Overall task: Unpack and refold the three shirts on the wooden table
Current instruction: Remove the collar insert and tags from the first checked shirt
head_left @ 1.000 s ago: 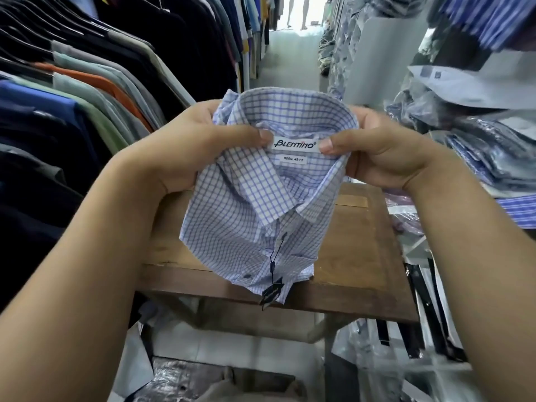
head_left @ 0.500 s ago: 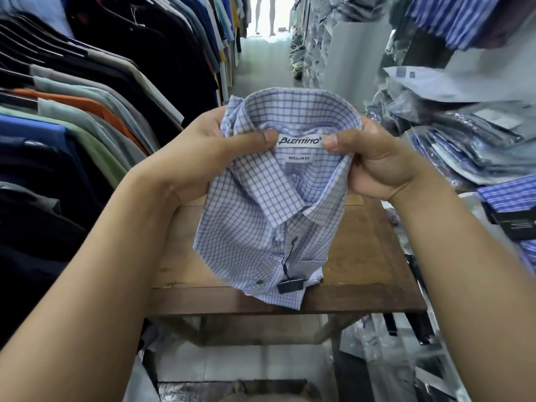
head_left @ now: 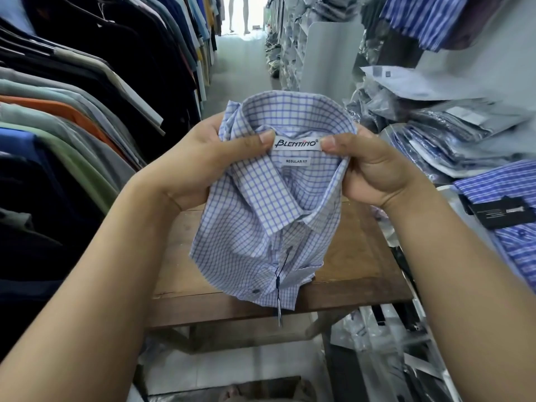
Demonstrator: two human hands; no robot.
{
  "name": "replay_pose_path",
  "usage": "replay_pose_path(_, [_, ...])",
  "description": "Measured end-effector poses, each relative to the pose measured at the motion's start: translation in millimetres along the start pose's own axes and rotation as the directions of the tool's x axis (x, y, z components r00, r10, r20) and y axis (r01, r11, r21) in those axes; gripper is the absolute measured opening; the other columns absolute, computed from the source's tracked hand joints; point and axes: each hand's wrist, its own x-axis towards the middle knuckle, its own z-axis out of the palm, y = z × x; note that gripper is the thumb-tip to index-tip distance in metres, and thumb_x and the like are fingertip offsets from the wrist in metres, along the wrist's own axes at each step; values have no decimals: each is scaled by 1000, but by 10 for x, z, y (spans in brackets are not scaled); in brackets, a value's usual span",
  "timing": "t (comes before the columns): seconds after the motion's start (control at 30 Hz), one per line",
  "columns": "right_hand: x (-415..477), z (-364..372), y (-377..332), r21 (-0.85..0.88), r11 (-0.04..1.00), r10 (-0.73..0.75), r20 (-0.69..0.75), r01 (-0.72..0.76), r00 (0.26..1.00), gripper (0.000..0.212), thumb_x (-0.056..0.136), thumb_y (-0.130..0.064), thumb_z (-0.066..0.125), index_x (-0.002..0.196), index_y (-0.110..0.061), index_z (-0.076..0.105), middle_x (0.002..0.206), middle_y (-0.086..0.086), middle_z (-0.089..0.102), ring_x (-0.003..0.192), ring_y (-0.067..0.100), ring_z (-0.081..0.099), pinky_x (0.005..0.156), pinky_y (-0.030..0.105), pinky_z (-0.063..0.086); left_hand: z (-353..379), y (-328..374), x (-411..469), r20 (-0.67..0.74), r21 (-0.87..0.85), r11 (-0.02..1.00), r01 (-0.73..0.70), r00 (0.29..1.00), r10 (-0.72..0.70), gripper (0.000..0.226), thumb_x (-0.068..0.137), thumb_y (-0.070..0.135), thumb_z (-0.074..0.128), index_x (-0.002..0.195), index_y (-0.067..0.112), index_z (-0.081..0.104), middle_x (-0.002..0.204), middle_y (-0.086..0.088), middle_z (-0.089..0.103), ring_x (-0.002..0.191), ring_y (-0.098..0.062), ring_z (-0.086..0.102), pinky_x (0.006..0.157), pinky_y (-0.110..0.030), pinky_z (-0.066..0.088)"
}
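Observation:
A folded blue-and-white checked shirt (head_left: 266, 216) hangs in the air above the wooden table (head_left: 356, 265). My left hand (head_left: 200, 163) grips the collar on its left side, thumb beside the white brand label. My right hand (head_left: 374, 166) grips the collar's right side, thumb at the label's other end. A dark tag on a string (head_left: 278, 297) dangles from the shirt's front, past the table's near edge. The shirt covers the middle of the table top.
A rack of hanging shirts (head_left: 75, 117) lines the left. On the right are stacked bagged shirts (head_left: 452, 134) and a folded blue striped shirt with a black tag (head_left: 510, 210). A narrow aisle (head_left: 240, 62) runs ahead. Plastic bags (head_left: 374, 338) lie under the table's right side.
The shirt stays gripped by both hands at the collar. The dangling tag has swung and now hangs edge-on. The view has shifted slightly, with the shirt a little lower in it.

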Motion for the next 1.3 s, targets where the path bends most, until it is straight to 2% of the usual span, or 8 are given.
replay_pose_path(0.13, [2, -29, 20, 1, 1000, -13, -24, 13, 1000, 94, 75, -11, 83, 145, 17, 28, 148, 42, 33, 138, 54, 38, 113, 61, 37, -3, -40, 44, -17, -20, 1000, 17, 1000, -17, 31, 89, 14, 66, 116, 1, 61, 105, -11, 73, 96, -26, 72, 80, -37, 58])
replay_pose_path(0.27, [28, -61, 32, 9, 1000, -28, -51, 29, 998, 95, 74, -9, 83, 146, 17, 27, 149, 42, 32, 138, 54, 37, 114, 64, 33, -6, -48, 72, -16, -15, 1000, 16, 1000, -17, 27, 87, 15, 69, 111, 3, 64, 102, -10, 74, 94, -24, 73, 79, -35, 58])
replay_pose_path(0.6, [126, -84, 36, -15, 999, -33, -95, 32, 995, 104, 64, -12, 90, 145, 15, 30, 146, 42, 37, 134, 55, 42, 109, 64, 39, -57, -18, 114, -56, 3, 1000, 8, 998, -8, 30, 82, 13, 67, 111, 4, 62, 98, -6, 75, 90, -21, 73, 75, -30, 58])
replay_pose_path(0.73, [156, -92, 38, 3, 1000, -21, -69, 22, 997, 102, 68, -10, 88, 147, 14, 28, 148, 42, 34, 136, 55, 40, 111, 67, 34, -73, -24, 108, -47, -12, 1000, -18, 999, 17, 28, 83, 11, 65, 111, 6, 63, 99, -4, 76, 92, -20, 74, 75, -29, 59])
replay_pose_path(0.9, [168, -89, 31, 2, 1000, -11, -39, 11, 999, 102, 70, -10, 87, 148, 14, 25, 151, 44, 26, 139, 56, 33, 115, 67, 28, -118, -49, 110, -11, 12, 999, -51, 999, 51, 35, 90, 6, 65, 123, -2, 57, 108, -9, 73, 99, -23, 72, 82, -33, 58])
replay_pose_path(1.1, [160, -113, 12, 1, 1000, -6, -43, 6, 999, 101, 71, -9, 85, 148, 14, 25, 151, 45, 23, 140, 58, 30, 116, 68, 24, -119, -59, 107, 17, -7, 999, -45, 999, 46, 29, 87, 6, 64, 116, 1, 60, 104, -7, 75, 95, -21, 73, 79, -31, 59])
replay_pose_path(1.3, [142, -116, 7, -12, 1000, -27, -31, 27, 999, 89, 76, -2, 76, 147, 14, 26, 151, 45, 21, 141, 58, 27, 118, 67, 22, -103, -52, 103, 20, 1, 999, -39, 999, 39, 32, 85, 9, 67, 114, 1, 61, 103, -6, 76, 95, -20, 73, 78, -30, 59])
